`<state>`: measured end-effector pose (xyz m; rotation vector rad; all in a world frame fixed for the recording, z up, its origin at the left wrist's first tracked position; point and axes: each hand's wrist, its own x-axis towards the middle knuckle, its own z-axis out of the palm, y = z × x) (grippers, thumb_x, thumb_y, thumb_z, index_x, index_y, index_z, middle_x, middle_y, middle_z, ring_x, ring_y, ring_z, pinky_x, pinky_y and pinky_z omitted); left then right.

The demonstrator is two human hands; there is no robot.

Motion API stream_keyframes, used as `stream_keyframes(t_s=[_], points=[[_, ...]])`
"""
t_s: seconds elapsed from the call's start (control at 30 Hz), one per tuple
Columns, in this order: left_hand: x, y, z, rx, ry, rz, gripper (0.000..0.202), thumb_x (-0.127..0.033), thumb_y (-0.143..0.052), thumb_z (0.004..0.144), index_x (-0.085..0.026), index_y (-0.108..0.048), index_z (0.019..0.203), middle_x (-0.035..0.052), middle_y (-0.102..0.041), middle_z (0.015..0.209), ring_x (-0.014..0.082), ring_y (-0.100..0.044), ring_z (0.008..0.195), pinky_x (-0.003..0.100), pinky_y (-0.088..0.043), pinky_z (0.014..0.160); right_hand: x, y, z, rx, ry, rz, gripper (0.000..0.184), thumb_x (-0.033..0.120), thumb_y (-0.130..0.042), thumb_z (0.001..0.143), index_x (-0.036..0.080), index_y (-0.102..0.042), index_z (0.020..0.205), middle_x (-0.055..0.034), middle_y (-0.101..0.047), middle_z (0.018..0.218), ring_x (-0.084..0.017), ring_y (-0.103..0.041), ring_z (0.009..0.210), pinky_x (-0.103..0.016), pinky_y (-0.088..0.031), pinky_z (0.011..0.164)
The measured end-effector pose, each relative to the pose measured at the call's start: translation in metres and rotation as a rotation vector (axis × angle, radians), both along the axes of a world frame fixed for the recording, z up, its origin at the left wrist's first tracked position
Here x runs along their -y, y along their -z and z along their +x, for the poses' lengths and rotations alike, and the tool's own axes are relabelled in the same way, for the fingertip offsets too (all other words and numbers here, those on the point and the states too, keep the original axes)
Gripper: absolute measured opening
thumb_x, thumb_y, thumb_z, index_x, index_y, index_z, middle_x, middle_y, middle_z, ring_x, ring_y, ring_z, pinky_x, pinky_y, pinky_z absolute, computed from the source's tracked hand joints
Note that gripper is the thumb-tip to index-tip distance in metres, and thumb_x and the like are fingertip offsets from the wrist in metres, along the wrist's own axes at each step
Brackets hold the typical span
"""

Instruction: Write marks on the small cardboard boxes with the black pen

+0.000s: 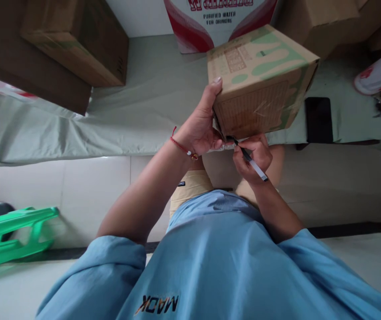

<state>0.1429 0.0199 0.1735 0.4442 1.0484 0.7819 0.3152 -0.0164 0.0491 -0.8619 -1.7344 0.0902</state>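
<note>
**Tilted carton, tool tip at its lower corner**

A blue shirt (223,258) fills the bottom of the frame. Both bare arms reach up from it towards the middle.

The left hand (199,130), with a red cord bracelet (181,146) at the wrist, grasps the carton (260,84) by its left edge. The thumb runs up the side and the fingers wrap under the lower corner.

The carton, brown with pale green print, sits right of centre. It is tipped on its lower edge at the rim of the cloth-covered surface (137,120), so part of it hangs past the rim.

The right hand (255,155) is clenched like a writing grip around a slim black-and-white tool (253,164). Its tip touches the carton's lower left corner, just beside the left fingers. Whether it is a pen or a cutter I cannot tell.

A dark phone (318,119) lies flat on the surface just right of the carton. A water box (215,22) printed in red and white stands at the top centre, and brown boxes (80,40) are stacked at the upper left. A green plastic stool (10,235) lies on the floor at the lower left.

The main risk appears to be that the tool's tip works very close to the left fingers. If it slips off the cardboard edge it could run into them, which would matter more if it is a blade. The carton also balances on one edge with only one hand steadying it. A hard push from the tool could turn it or tip it off the rim, towards the lap or the phone.
</note>
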Motion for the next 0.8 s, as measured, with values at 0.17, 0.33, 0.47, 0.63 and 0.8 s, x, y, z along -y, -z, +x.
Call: stream_keyframes(t_s=[0.17, 0.33, 0.47, 0.63, 0.8], points=[[0.002, -0.002, 0.000, -0.034, 0.056, 0.052, 0.092, -0.092, -0.033, 0.099, -0.017, -0.067, 0.143, 0.0102, -0.073, 0.074, 0.0205, -0.068, 0.048, 0.019, -0.034, 0.037, 0.001, -0.003, 0.000, -0.013, -0.003, 0.007, 0.012, 0.020, -0.068, 0.097, 0.028, -0.064, 0.105, -0.0003, -0.070, 0.086, -0.020, -0.066, 0.079, -0.037, -0.062, 0.071], [0.002, -0.003, -0.002, 0.005, 0.029, 0.026, 0.089, -0.092, -0.039, 0.098, -0.019, -0.069, 0.138, 0.0080, -0.071, 0.067, 0.0179, -0.065, 0.044, 0.018, -0.033, 0.033, -0.001, -0.003, -0.002, -0.025, 0.008, 0.035, 0.013, 0.018, -0.069, 0.097, 0.027, -0.065, 0.105, 0.0002, -0.071, 0.086, -0.019, -0.068, 0.080, -0.036, -0.061, 0.072], [0.002, -0.009, -0.004, -0.006, 0.080, 0.015, 0.089, -0.086, -0.024, 0.105, -0.018, -0.067, 0.143, 0.0083, -0.072, 0.069, 0.0188, -0.068, 0.047, 0.018, -0.034, 0.033, -0.002, 0.000, -0.003, 0.017, 0.048, 0.042, 0.008, 0.022, -0.067, 0.098, 0.027, -0.062, 0.104, 0.0008, -0.070, 0.084, -0.019, -0.067, 0.078, -0.037, -0.062, 0.074], [0.004, -0.015, -0.003, -0.045, 0.077, 0.021, 0.093, -0.084, -0.015, 0.107, -0.016, -0.070, 0.138, 0.0101, -0.074, 0.071, 0.0176, -0.067, 0.047, 0.018, -0.037, 0.033, 0.000, 0.002, -0.002, 0.012, 0.067, 0.015, 0.008, 0.023, -0.065, 0.097, 0.028, -0.063, 0.102, -0.0005, -0.069, 0.085, -0.020, -0.066, 0.080, -0.038, -0.062, 0.074], [0.006, -0.010, -0.004, -0.026, 0.043, 0.053, 0.103, -0.092, -0.016, 0.101, -0.013, -0.073, 0.133, 0.0115, -0.076, 0.077, 0.0163, -0.068, 0.048, 0.017, -0.033, 0.034, 0.001, 0.009, -0.002, 0.029, 0.080, -0.062, 0.005, 0.027, -0.066, 0.095, 0.029, -0.062, 0.098, -0.0010, -0.065, 0.080, -0.022, -0.063, 0.075, -0.040, -0.060, 0.071]])
